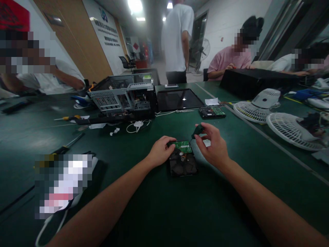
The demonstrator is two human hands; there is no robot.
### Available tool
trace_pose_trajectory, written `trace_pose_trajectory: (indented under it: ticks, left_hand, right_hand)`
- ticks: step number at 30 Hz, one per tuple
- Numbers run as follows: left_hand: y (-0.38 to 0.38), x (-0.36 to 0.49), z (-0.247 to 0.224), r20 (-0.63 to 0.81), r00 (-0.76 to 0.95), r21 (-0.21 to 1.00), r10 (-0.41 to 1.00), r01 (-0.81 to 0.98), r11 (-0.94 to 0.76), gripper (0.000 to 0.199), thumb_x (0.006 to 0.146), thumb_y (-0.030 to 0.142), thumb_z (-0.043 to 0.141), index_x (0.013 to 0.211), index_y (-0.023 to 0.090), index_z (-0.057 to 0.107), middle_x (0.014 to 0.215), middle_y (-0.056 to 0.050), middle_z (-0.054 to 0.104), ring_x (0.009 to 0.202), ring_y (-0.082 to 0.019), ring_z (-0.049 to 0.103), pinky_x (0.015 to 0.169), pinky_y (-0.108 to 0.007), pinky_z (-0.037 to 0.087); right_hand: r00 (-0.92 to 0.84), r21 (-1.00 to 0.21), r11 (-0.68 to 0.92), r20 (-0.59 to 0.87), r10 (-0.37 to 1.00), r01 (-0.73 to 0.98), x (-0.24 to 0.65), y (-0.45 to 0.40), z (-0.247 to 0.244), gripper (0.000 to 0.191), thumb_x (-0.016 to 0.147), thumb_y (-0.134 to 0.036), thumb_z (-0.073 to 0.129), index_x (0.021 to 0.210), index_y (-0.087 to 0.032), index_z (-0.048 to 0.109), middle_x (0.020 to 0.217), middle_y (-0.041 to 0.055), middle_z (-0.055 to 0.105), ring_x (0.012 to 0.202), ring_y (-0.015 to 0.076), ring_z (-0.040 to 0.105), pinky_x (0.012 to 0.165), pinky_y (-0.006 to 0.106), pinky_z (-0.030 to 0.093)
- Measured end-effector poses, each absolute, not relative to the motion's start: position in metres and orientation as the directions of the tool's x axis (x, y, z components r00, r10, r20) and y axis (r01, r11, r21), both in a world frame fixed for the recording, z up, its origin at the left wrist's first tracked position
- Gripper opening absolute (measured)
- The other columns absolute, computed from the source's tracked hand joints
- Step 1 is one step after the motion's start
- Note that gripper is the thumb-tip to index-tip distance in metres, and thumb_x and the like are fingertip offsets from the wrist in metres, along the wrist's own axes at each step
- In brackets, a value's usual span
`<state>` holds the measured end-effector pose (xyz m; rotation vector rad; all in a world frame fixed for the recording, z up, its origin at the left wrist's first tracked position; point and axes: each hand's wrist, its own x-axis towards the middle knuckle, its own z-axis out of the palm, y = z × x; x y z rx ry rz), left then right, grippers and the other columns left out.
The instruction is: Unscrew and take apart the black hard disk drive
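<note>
- L hand (pixel 161 151) pinches edge of hard drive (pixel 183 166), flat on table (pixel 154 209) betw. both hands.
- R hand (pixel 212 144), almost closed, holds screwdriver-like tool (pixel 197 131).
- Step: prob. unscrewing; next needs drive steady, tool aligned.

On the table (pixel 159 212), a hard drive (pixel 183 163) lies near the middle — a second drive (pixel 212 112) farther off to its right, a computer case (pixel 120 100) far left, a screen (pixel 177 99) just right of the case, fan grilles (pixel 286 129) at right.
</note>
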<state>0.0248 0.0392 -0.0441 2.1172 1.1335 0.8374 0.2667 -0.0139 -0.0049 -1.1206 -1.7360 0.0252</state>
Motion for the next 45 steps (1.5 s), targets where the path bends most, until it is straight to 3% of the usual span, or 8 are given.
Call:
trace_pose_trajectory:
  ticks: [6,12,21,30,35,40,45]
  left_hand:
    - [0.036,0.025,-0.04,0.244,0.44,0.74,0.864,0.492,-0.459,0.029,0.097,0.027,0.06,0.123,0.021,0.07,0.119,-0.007,0.065,0.074,-0.013,0.062,0.068,-0.028,0.051]
    - [0.036,0.025,-0.041,0.245,0.439,0.734,0.864,0.499,-0.461,0.03,0.097,0.028,0.06,0.124,0.021,0.069,0.117,-0.007,0.066,0.066,-0.011,0.057,0.063,-0.027,0.048]
    - [0.038,0.024,-0.045,0.244,0.43,0.754,0.869,0.479,-0.449,0.031,0.095,0.029,0.061,0.124,0.021,0.069,0.119,-0.006,0.066,0.061,-0.009,0.054,0.059,-0.025,0.046]
    - [0.041,0.021,-0.047,0.191,0.444,0.777,0.876,0.476,-0.411,0.034,0.096,0.033,0.061,0.127,0.02,0.066,0.121,-0.008,0.068,0.064,-0.01,0.06,0.061,-0.026,0.052]
    - [0.04,0.022,-0.047,0.178,0.433,0.804,0.884,0.454,-0.384,0.033,0.098,0.037,0.06,0.126,0.022,0.067,0.123,-0.008,0.069,0.075,-0.014,0.067,0.063,-0.026,0.054]
    - [0.037,0.023,-0.042,0.099,0.42,0.849,0.902,0.437,-0.297,0.036,0.097,0.038,0.062,0.128,0.02,0.067,0.101,-0.006,0.074,0.061,-0.013,0.065,0.053,-0.024,0.049]
    - [0.037,0.024,-0.041,0.035,0.405,0.885,0.913,0.412,-0.217,0.037,0.096,0.038,0.064,0.129,0.021,0.066,0.074,-0.001,0.071,0.05,-0.014,0.061,0.044,-0.023,0.043]
  right_hand:
    - [-0.003,-0.507,0.571,0.746,0.666,0.646,0.266,-0.011,-0.012,0.06,0.093,-0.027,0.067,0.145,-0.025,0.036,0.124,0.0133,0.068,0.094,0.0236,0.074,0.071,0.038,0.065]
    - [-0.016,-0.454,0.542,0.756,0.654,0.708,0.266,-0.014,-0.008,0.048,0.094,-0.028,0.067,0.136,-0.026,0.045,0.124,0.012,0.066,0.085,0.0209,0.074,0.07,0.038,0.064]
    - [-0.055,-0.401,0.52,0.75,0.659,0.754,0.269,-0.017,0.0,0.047,0.092,-0.027,0.068,0.135,-0.025,0.048,0.12,0.011,0.066,0.077,0.0179,0.072,0.07,0.038,0.064]
    - [-0.099,-0.467,0.567,0.707,0.7,0.679,0.268,-0.02,0.006,0.05,0.092,-0.025,0.064,0.138,-0.026,0.045,0.124,0.0112,0.067,0.089,0.0217,0.074,0.078,0.041,0.065]
    - [-0.064,-0.437,0.524,0.721,0.69,0.731,0.267,-0.019,0.002,0.05,0.092,-0.029,0.068,0.138,-0.026,0.048,0.121,0.0105,0.069,0.078,0.0197,0.073,0.074,0.04,0.065]
    - [-0.091,-0.378,0.524,0.74,0.666,0.763,0.268,-0.02,0.004,0.051,0.091,-0.031,0.069,0.138,-0.027,0.05,0.121,0.0103,0.068,0.084,0.0217,0.073,0.073,0.04,0.064]
    - [-0.095,-0.421,0.548,0.725,0.683,0.723,0.266,-0.022,0.006,0.052,0.093,-0.027,0.064,0.141,-0.028,0.046,0.127,0.0108,0.068,0.084,0.0209,0.073,0.073,0.04,0.064]
